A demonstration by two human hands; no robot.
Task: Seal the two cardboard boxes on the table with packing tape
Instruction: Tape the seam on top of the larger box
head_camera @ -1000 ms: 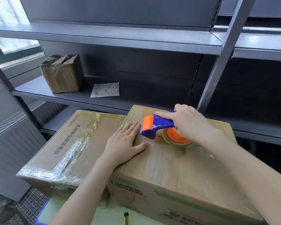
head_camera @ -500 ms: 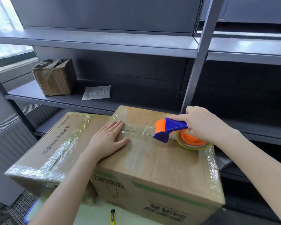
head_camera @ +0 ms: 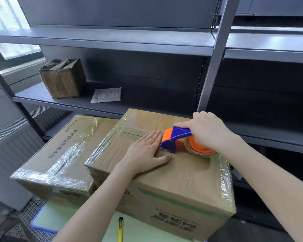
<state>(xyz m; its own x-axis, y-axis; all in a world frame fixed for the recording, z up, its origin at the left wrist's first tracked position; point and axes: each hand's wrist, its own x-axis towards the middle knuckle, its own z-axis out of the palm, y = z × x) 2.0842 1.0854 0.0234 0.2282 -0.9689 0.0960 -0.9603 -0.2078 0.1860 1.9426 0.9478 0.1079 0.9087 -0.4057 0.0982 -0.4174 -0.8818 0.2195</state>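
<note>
Two cardboard boxes stand side by side on a pale green table (head_camera: 63, 219), touching each other. The low cardboard box (head_camera: 47, 154) is on the left; clear tape runs along its top seam and its near edge. The tall cardboard box (head_camera: 182, 182) is on the right, nearer to the person, with shiny tape over its edges and across the far part of its top.

The left hand (head_camera: 145, 152) lies flat on top of the tall box, fingers straight and close together, thumb spread to the right. Its fingertips are just beside the orange head of the tape dispenser (head_camera: 175, 137).

The right hand (head_camera: 208, 131) grips the blue handle of the dispenser, fingers curled round it and the index finger stretched along the top. The dispenser sits on the top of the tall box, and its tape roll (head_camera: 201, 153) on an orange hub rests on the cardboard near the right edge.

A yellow tool (head_camera: 120, 229) with a black tip lies on the table in front of the tall box; whether it is a pen or a cutter I cannot tell.

Behind stands a grey metal shelf unit (head_camera: 112, 41). On its middle shelf are a small taped box (head_camera: 63, 78) and, to the right of it, a flat white packet (head_camera: 107, 95).
</note>
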